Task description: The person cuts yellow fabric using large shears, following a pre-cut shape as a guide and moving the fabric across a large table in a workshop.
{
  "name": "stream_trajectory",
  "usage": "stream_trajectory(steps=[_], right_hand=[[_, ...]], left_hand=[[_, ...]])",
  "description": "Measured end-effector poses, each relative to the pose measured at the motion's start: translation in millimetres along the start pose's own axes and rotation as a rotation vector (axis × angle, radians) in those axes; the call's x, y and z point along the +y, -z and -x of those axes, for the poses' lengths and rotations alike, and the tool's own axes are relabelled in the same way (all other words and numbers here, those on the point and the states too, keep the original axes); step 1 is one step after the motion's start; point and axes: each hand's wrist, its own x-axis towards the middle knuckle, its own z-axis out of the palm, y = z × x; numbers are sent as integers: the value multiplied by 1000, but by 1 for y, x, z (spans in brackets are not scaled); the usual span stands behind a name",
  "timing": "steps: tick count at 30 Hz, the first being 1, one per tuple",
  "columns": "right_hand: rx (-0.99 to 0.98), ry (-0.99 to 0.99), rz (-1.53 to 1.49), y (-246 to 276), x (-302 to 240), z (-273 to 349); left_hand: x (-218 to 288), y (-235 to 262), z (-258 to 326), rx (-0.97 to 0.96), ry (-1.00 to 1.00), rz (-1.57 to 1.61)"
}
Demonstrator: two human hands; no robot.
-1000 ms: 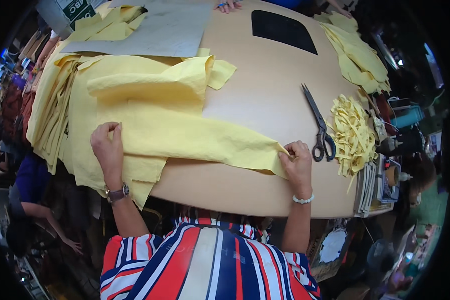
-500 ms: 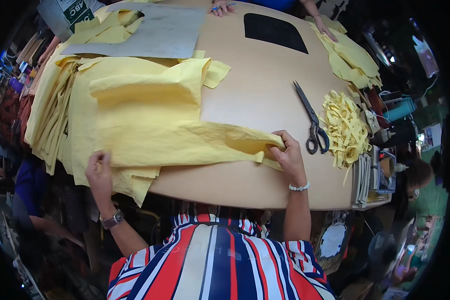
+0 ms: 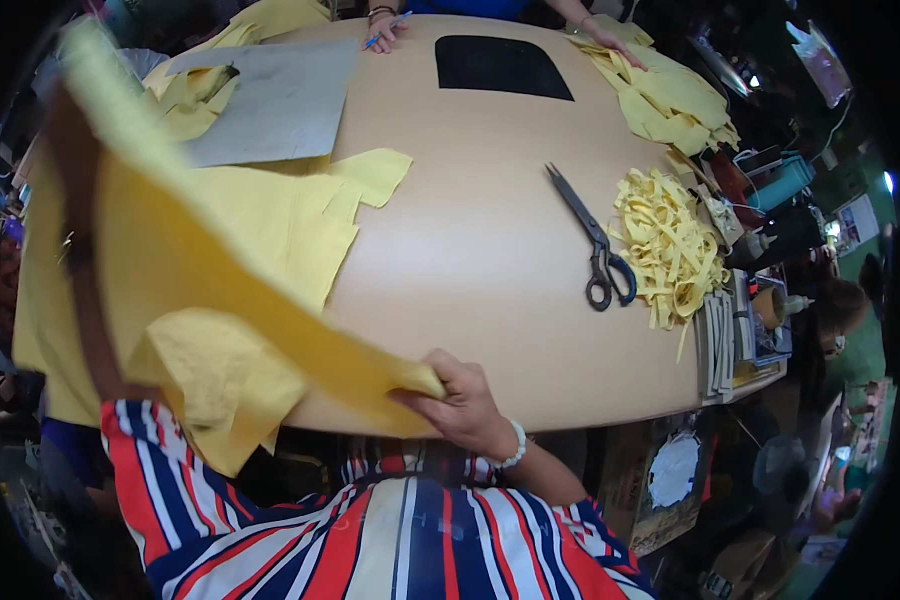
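Note:
A large sheet of yellow fabric point(image 3: 200, 260) is lifted off the round tan table point(image 3: 470, 260) and billows up across the left of the view. My right hand point(image 3: 455, 405) pinches its near corner at the table's front edge. My left arm is raised high on the left. My left hand point(image 3: 65, 115) is up at the cloth's top edge and mostly covered by it. More yellow fabric point(image 3: 350, 190) lies flat on the table beneath.
Black scissors point(image 3: 598, 250) lie right of centre beside a heap of yellow strips point(image 3: 665, 245). A grey sheet point(image 3: 270, 100), a black rectangle point(image 3: 500, 65) and cut yellow pieces point(image 3: 670, 95) lie farther back. Another person's hand point(image 3: 382, 25) with a blue pen rests on the far edge.
My left arm has swung up, lifting the yellow fabric off the table. My right hand has slid left along the front edge, still holding its corner.

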Motion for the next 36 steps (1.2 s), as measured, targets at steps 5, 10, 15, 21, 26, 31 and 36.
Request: stream_trajectory(steps=[5, 10, 15, 21, 26, 31, 36], right_hand=[[439, -166, 402, 46, 40, 52], [722, -266, 490, 66, 39, 69], [653, -380, 821, 100, 34, 75], [545, -142, 1179, 173, 43, 23], [318, -423, 1281, 200, 52, -8], [169, -653, 998, 243, 50, -24], [179, -702, 356, 259, 33, -21]], left_hand=[[141, -169, 83, -241, -107, 500], [241, -217, 143, -904, 65, 406], [289, -191, 144, -1026, 43, 569], [303, -137, 147, -1131, -50, 661], [338, -45, 136, -1170, -269, 863], [374, 92, 114, -1233, -95, 1357], [414, 132, 122, -1087, -130, 1300]])
